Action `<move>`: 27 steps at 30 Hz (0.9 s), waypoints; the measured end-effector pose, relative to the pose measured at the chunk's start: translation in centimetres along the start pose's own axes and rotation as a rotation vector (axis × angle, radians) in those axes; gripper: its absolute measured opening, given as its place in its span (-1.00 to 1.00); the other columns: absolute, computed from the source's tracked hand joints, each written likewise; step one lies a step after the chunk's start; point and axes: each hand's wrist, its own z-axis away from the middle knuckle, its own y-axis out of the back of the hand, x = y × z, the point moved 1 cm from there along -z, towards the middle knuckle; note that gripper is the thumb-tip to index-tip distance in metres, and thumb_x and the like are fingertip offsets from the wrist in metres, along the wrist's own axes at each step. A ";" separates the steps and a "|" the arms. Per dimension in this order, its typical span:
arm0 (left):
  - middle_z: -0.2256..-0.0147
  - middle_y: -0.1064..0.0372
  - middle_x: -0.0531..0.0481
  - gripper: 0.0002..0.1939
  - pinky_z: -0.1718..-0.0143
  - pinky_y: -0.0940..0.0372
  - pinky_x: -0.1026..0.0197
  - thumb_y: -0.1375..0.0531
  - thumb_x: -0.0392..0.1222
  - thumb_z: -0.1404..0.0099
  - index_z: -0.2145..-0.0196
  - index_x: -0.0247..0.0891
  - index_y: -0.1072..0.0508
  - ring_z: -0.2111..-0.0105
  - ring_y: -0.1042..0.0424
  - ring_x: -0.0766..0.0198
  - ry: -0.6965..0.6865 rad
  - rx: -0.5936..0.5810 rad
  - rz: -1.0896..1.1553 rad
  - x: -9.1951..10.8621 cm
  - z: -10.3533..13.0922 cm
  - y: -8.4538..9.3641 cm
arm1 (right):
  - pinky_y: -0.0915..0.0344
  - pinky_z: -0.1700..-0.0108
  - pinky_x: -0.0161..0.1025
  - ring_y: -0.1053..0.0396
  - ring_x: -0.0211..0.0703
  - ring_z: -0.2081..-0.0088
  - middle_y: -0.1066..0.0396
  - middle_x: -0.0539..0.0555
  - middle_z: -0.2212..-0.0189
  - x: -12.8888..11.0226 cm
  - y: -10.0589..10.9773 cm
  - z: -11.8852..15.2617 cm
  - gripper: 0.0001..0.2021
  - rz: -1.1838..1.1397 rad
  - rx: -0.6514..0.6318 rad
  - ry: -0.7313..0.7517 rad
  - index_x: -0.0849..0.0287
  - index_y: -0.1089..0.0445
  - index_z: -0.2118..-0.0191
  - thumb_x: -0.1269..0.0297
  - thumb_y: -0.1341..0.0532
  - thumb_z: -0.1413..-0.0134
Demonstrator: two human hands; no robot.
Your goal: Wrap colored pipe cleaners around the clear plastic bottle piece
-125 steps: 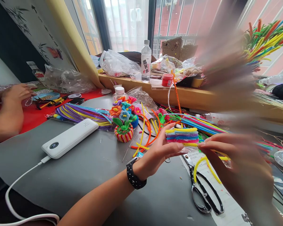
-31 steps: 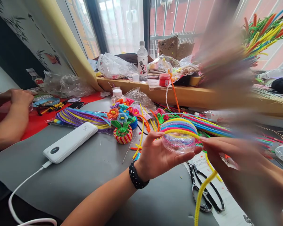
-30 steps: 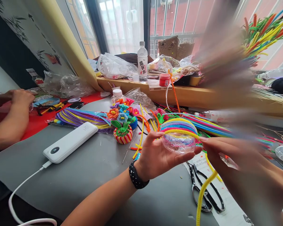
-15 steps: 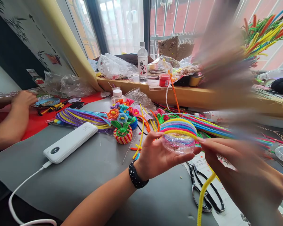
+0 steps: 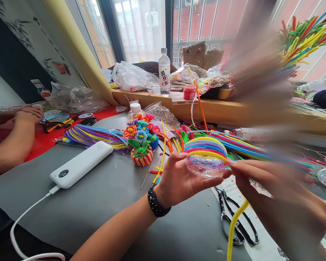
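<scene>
My left hand (image 5: 180, 179), with a black dotted band at the wrist, holds a clear round container (image 5: 205, 168) between thumb and fingers. Coloured fuzzy stems in yellow, blue, pink and purple circle its upper part. My right hand (image 5: 271, 181) pinches a yellow fuzzy stem (image 5: 235, 221) against the container's right side; the stem's loose length hangs below. A blurred shape in front covers part of the right hand. Black-handled scissors (image 5: 239, 221) lie on paper below the hands. A small pot of fuzzy flowers (image 5: 141, 156) stands left of the container.
A white power bank (image 5: 81, 165) with a cable lies on the grey mat (image 5: 103, 214). Bundles of stems (image 5: 97, 137) lie behind it. A bottle (image 5: 164, 74) and plastic bags stand on the sill. At the far left, another person's hands (image 5: 29, 114) rest over a red surface.
The other person's hands at the left have shifted slightly. My hands and the container have hardly moved.
</scene>
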 end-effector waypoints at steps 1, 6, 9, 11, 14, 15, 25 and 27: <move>0.12 -0.28 -0.27 -0.41 0.09 -0.18 0.23 -0.02 -0.10 -0.04 0.01 -0.53 -0.25 0.11 -0.33 0.04 -0.001 0.000 0.002 0.0 0.0 0.0 | -0.18 0.20 -0.51 -0.29 -0.46 0.30 -0.37 -0.06 0.32 0.0 0.0 0.0 -0.90 -0.002 -0.004 -0.004 0.17 -0.35 0.30 0.41 -0.15 -0.02; 0.11 -0.26 -0.30 -0.40 0.11 -0.20 0.23 -0.01 -0.10 -0.05 0.00 -0.54 -0.23 0.11 -0.33 0.02 -0.003 0.003 0.011 0.0 0.0 0.0 | -0.18 0.16 -0.54 -0.28 -0.48 0.29 -0.36 -0.05 0.33 -0.2 -0.2 -0.2 -0.90 -0.030 -0.004 -0.017 0.19 -0.36 0.31 0.45 -0.17 0.02; 0.10 -0.25 -0.30 -0.40 0.12 -0.21 0.23 -0.01 -0.09 -0.04 0.00 -0.54 -0.23 0.11 -0.32 0.01 -0.001 0.005 0.025 -0.1 0.0 0.1 | -0.17 0.15 -0.56 -0.27 -0.49 0.28 -0.36 -0.06 0.33 -0.3 -0.2 -0.3 -0.89 -0.052 -0.003 -0.013 0.19 -0.36 0.31 0.46 -0.18 0.03; 0.10 -0.26 -0.29 -0.40 0.12 -0.21 0.24 -0.02 -0.09 -0.03 0.00 -0.53 -0.24 0.11 -0.33 0.01 0.005 0.004 0.037 -0.1 -0.1 0.0 | -0.17 0.14 -0.57 -0.27 -0.50 0.27 -0.36 -0.07 0.33 -0.4 -0.2 -0.3 -0.89 -0.063 -0.006 -0.020 0.19 -0.36 0.32 0.47 -0.17 0.03; 0.11 -0.27 -0.28 -0.40 0.12 -0.21 0.25 -0.04 -0.10 -0.01 0.02 -0.53 -0.26 0.12 -0.34 0.03 0.019 0.007 0.053 -0.1 -0.1 -0.1 | -0.16 0.12 -0.58 -0.27 -0.52 0.27 -0.36 -0.09 0.34 -0.4 -0.1 -0.3 -0.89 -0.067 -0.001 -0.040 0.18 -0.36 0.32 0.47 -0.17 0.02; 0.11 -0.28 -0.28 -0.40 0.11 -0.20 0.25 -0.04 -0.10 -0.01 0.02 -0.54 -0.26 0.12 -0.34 0.04 0.022 0.007 0.058 -0.1 -0.1 -0.1 | -0.16 0.12 -0.59 -0.27 -0.53 0.28 -0.36 -0.10 0.34 -0.4 -0.1 -0.3 -0.89 -0.068 0.002 -0.042 0.17 -0.36 0.32 0.47 -0.16 0.02; 0.11 -0.27 -0.29 -0.38 0.10 -0.18 0.24 -0.03 -0.08 -0.02 0.00 -0.54 -0.21 0.10 -0.33 0.02 0.031 0.015 0.045 0.0 0.0 0.0 | -0.17 0.19 -0.57 -0.27 -0.52 0.29 -0.36 -0.10 0.35 -0.2 0.1 -0.1 -0.89 -0.033 0.003 -0.031 0.18 -0.35 0.32 0.46 -0.18 0.04; 0.12 -0.28 -0.29 -0.38 0.10 -0.17 0.24 -0.03 -0.09 -0.02 0.00 -0.54 -0.22 0.11 -0.33 0.03 0.029 0.016 0.044 0.0 0.0 0.0 | -0.17 0.19 -0.57 -0.27 -0.52 0.29 -0.36 -0.10 0.35 -0.3 0.1 -0.2 -0.90 -0.034 0.002 -0.021 0.18 -0.35 0.32 0.45 -0.18 0.03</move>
